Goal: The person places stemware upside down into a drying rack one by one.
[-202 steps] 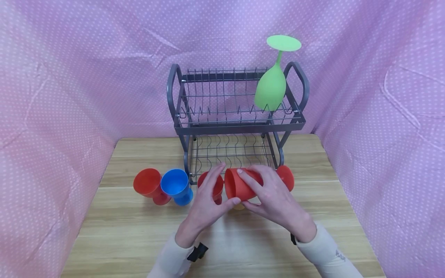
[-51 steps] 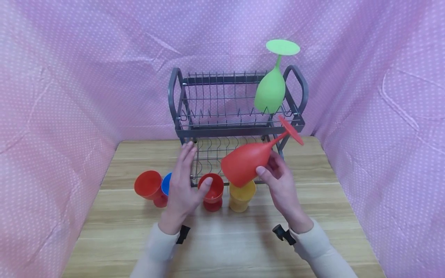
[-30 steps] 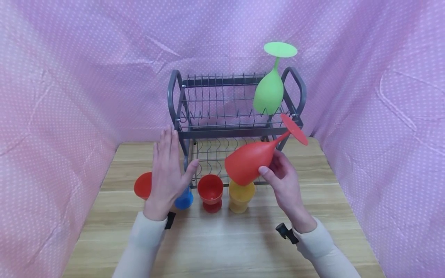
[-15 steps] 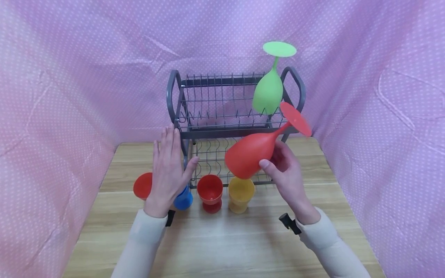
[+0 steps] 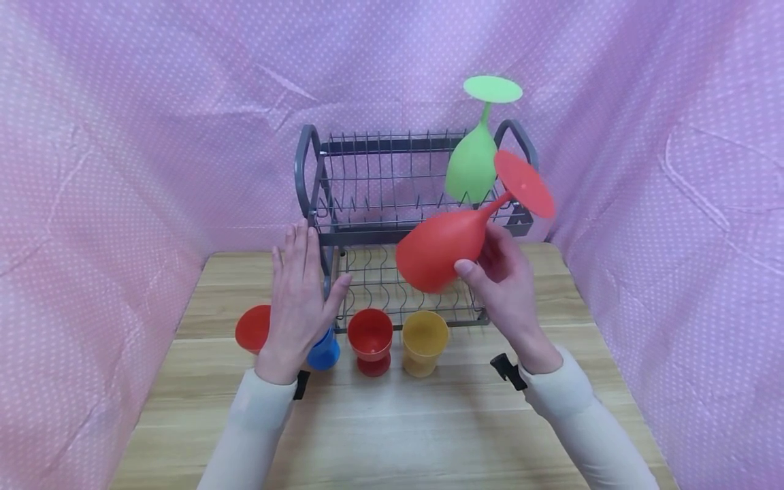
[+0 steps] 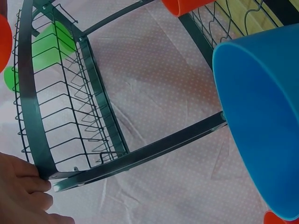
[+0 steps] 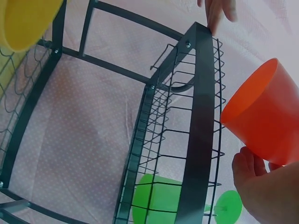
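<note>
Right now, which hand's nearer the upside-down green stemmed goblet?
Right hand: in front of the green goblet, holding a red stemmed goblet. The left hand is at the opposite end of the dark wire rack.

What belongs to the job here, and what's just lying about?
Likely the job:
red stemmed goblet in right hand;
dark metal rack by left hand;
inverted green stemmed goblet.

Seemingly idle:
blue footed cup;
yellow footed cup;
two round red cups.

your head view is bright and evenly lit, with a pale sheen on the light-brown wood-grain tabletop (image 5: 398, 435) and soft shadows beside your pale-sleeved forearms (image 5: 245, 429). your wrist views are dimmer, and the dark grey metal rack (image 6: 33, 112) looks bowed in the left one.
</note>
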`<state>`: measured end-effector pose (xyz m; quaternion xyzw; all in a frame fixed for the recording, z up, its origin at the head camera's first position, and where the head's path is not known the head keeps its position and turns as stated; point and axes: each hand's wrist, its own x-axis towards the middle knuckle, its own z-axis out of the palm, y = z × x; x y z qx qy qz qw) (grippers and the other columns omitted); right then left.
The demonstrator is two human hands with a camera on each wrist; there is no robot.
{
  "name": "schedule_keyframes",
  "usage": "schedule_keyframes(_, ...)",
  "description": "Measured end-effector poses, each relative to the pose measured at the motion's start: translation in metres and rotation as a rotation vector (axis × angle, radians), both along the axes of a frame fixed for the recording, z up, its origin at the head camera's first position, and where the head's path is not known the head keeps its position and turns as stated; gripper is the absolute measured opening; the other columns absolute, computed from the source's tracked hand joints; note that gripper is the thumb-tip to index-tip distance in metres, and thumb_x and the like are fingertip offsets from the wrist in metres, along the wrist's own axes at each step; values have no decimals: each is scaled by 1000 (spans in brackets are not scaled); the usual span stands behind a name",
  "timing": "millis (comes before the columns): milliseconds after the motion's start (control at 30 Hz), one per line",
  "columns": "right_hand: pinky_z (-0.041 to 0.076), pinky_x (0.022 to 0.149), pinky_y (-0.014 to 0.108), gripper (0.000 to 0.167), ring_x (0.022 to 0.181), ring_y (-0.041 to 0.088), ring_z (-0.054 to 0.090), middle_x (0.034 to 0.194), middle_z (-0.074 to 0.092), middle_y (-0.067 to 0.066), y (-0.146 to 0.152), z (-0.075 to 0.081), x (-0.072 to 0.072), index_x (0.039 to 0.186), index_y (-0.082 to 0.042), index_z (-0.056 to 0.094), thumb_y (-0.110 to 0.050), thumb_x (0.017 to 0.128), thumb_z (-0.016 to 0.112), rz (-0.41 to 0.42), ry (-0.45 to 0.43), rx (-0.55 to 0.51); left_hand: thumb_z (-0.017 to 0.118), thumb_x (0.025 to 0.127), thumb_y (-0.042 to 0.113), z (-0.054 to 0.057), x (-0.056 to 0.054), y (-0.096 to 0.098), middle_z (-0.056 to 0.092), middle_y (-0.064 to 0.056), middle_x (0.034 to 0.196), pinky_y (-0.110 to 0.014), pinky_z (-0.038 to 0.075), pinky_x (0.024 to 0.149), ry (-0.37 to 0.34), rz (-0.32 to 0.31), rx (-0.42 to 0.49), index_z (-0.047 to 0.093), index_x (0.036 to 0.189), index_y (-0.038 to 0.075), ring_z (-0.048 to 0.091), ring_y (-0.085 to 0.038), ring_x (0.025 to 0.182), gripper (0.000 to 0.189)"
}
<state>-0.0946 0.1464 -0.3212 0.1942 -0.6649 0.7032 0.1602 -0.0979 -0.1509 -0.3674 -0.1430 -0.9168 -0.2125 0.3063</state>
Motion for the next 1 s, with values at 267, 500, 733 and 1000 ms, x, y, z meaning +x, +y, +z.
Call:
schedule_keyframes(267,52,104,32,57,122,34,59,135,61,15,-4,15,-10,144,-6,57,-4,88,69,-8,41,-18,31,105,64,3,2,0,13,-14,172,-56,6,127,-14,-2,-15,23,162,-2,8,-33,159,88)
schedule_keyframes(500,54,100,31,56,119,34,61,133,64,13,-8,26,-20,143,-8,59,-17,89,72,-41,71,4,41,104,56,2,4,0,10,-13,173,-52,10,127,-39,5,-24,21,162,-2,8,-36,159,85)
schedule_keyframes(733,53,103,33,59,120,32,60,133,63,15,-14,40,-30,141,-8,59,-28,90,78,-61,105,-32,44,104,53,2,4,0,9,-13,173,-52,10,128,-47,2,-15,21,162,-3,5,-32,160,84)
schedule_keyframes(1000,53,104,35,59,124,29,60,135,63,10,-19,50,-45,144,-12,57,-27,90,76,-122,125,16,44,104,53,1,4,0,15,-18,172,-53,11,127,-40,1,-11,21,163,-2,7,-33,159,84)
